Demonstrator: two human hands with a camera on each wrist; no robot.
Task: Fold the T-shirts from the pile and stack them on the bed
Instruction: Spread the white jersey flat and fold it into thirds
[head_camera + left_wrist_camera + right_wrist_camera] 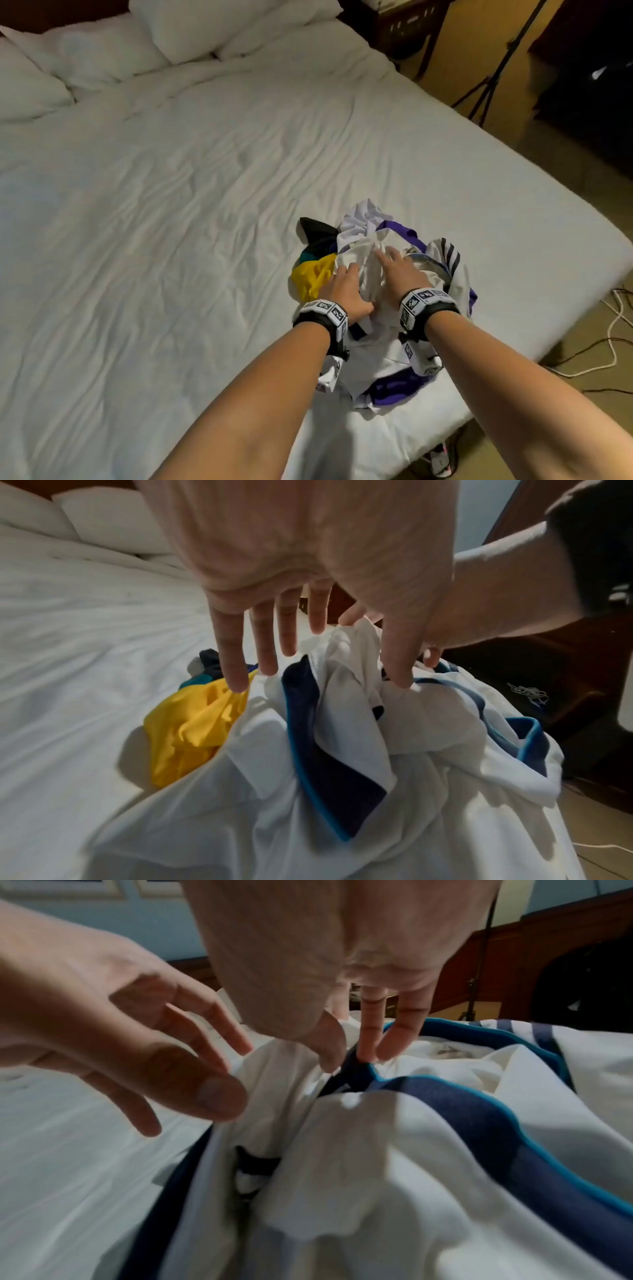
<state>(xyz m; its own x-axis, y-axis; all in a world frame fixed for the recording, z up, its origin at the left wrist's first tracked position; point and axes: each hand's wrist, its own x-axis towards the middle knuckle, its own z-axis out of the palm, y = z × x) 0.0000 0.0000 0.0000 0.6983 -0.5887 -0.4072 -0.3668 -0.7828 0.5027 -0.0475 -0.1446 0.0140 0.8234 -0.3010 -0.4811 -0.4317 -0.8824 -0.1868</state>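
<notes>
A loose pile of T-shirts (373, 270) lies on the white bed (171, 212) near its right front edge. On top is a crumpled white shirt with dark blue trim (359, 255) (346, 723) (377, 1150). A yellow shirt (313, 277) (192, 729) and a black-and-teal one (318, 233) stick out on the left. My left hand (346, 279) (318, 669) hovers over the white shirt with straight, spread fingers. My right hand (394, 263) (352, 1056) lies beside it, fingertips (368, 1045) touching the blue trim, nothing gripped.
Pillows (205, 31) sit at the head of the bed, with wide bare sheet to the left of the pile. The mattress edge runs close on the right. Beyond it are a tripod (493, 78), a dark nightstand (407, 31) and cables on the floor (613, 329).
</notes>
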